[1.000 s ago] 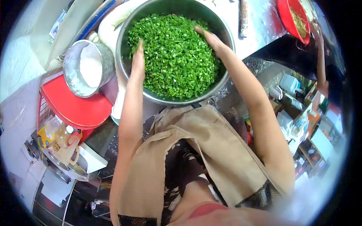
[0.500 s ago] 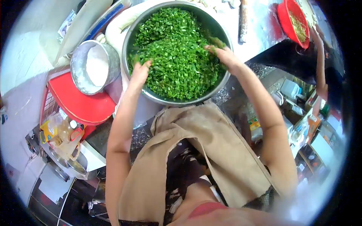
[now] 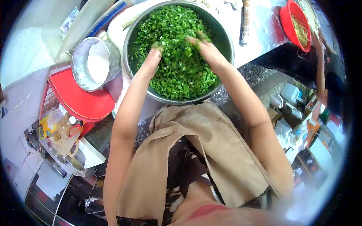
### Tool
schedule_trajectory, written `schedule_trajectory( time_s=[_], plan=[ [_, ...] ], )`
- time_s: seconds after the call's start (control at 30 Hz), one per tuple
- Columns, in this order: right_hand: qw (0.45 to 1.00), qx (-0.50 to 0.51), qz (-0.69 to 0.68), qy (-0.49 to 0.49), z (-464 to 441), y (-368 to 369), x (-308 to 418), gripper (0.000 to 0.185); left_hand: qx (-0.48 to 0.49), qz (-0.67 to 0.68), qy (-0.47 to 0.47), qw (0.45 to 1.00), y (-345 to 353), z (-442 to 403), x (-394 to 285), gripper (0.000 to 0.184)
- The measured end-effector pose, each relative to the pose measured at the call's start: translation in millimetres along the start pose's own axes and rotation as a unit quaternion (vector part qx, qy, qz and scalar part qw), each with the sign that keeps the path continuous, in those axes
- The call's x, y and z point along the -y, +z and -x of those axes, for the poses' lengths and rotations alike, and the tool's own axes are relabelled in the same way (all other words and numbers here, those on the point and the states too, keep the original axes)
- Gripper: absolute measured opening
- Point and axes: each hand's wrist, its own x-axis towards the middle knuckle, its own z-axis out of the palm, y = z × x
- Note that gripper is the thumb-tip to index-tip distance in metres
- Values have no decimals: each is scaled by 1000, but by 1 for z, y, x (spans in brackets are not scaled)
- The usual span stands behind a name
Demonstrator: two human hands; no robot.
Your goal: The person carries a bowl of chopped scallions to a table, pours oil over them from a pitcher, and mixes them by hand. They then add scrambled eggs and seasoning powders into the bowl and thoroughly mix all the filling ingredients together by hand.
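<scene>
A wide metal bowl [image 3: 230, 62] holds a heap of finely chopped greens [image 3: 177, 84], and both my hands are inside it. On the left side of the heap, my left hand [image 3: 154, 56] has its fingers sunk into the greens, curved round some of them, with the fingertips covered. Across from it, my right hand [image 3: 205, 49] is bent round another portion, slightly blurred, with bits of green on its fingers. Between the two hands the greens are bunched up and smeared by motion.
Left of the bowl, a metal pot [image 3: 115, 62] with white powder stands near a red stool-like surface [image 3: 81, 100]. A floury rolling pin [image 3: 245, 22] lies at the back right. Beyond it, another person's hand [image 3: 318, 39] is beside a red basin [image 3: 288, 17] of yellowish food.
Both hands have moved inward from the bowl's sides toward the middle, pushing the greens together. Dark wall now shows at the bowl's right side.
</scene>
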Motion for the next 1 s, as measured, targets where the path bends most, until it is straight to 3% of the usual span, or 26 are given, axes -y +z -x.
schedule_trajectory(
  time_s=[0.03,0.07,0.1,0.13,0.17,0.2,0.27,0.3,0.33,0.4,0.43,0.47,0.53,0.57,0.6,0.67,0.7,0.73,0.77,0.8,0.83,0.87,0.93,1.0],
  plan=[
    [996,-60,60,0,17,-6,1,51,-83,-169,53,981,-11,2,9,37],
    [994,-105,1,-14,20,-14,-19,52,-114,-91,-8,989,-19,13,25,39],
    [987,-33,-154,24,9,-28,-53,60,-154,-8,-64,986,-19,29,29,42],
    [950,40,-304,60,-4,-37,-77,68,-56,219,-137,964,-16,39,12,44],
    [929,32,-362,70,-1,-20,-68,54,-115,197,-165,960,-1,37,1,46],
    [937,-34,-323,129,-20,-5,-71,49,-102,253,-176,946,-14,11,31,50],
    [911,-30,-372,175,-58,-6,-86,46,-122,203,-188,953,-1,-4,25,53],
    [916,41,-373,140,-81,-8,-104,45,-106,186,-165,963,2,-6,24,56],
    [929,1,-334,159,-55,1,-57,40,-41,260,-156,952,-1,-9,25,53],
    [943,70,-319,63,-53,-7,-59,38,8,206,-113,972,-5,-4,30,48],
    [948,19,-314,54,-34,0,-37,35,41,206,-55,976,0,-2,23,42],
    [961,-13,-275,2,-19,6,-21,36,33,155,30,987,9,4,18,37],
    [972,-3,-229,-49,-3,9,-11,38,-18,196,-27,980,20,17,2,35],
    [990,7,-139,11,11,1,-4,53,-70,115,-33,990,22,25,-6,34],
    [996,-44,-53,-61,33,2,3,60,-91,20,-23,995,13,28,-1,34],
    [987,-80,-124,-70,51,-8,-15,67,-169,-7,25,985,-2,38,11,33],
    [975,-29,-219,4,47,-15,-28,67,-136,95,5,986,-16,39,25,37],
    [946,21,-312,81,37,-17,-48,68,-81,250,-67,962,-12,39,28,40],
    [924,-95,-351,118,4,-10,-89,57,-98,254,-111,956,-11,24,41,44],
    [924,-119,-342,125,-12,15,-84,57,-114,257,-155,947,-8,10,55,47],
    [911,-74,-386,123,-40,14,-102,56,-124,210,-205,948,-1,5,48,52],
    [896,-25,-427,120,-64,11,-119,55,-89,198,-192,957,-2,2,56,56],
    [889,71,-440,108,-51,13,-79,51,-18,217,-138,966,7,12,27,55],
    [937,39,-348,21,-31,18,-46,42,-14,204,-59,977,10,19,21,43]
  ],
)
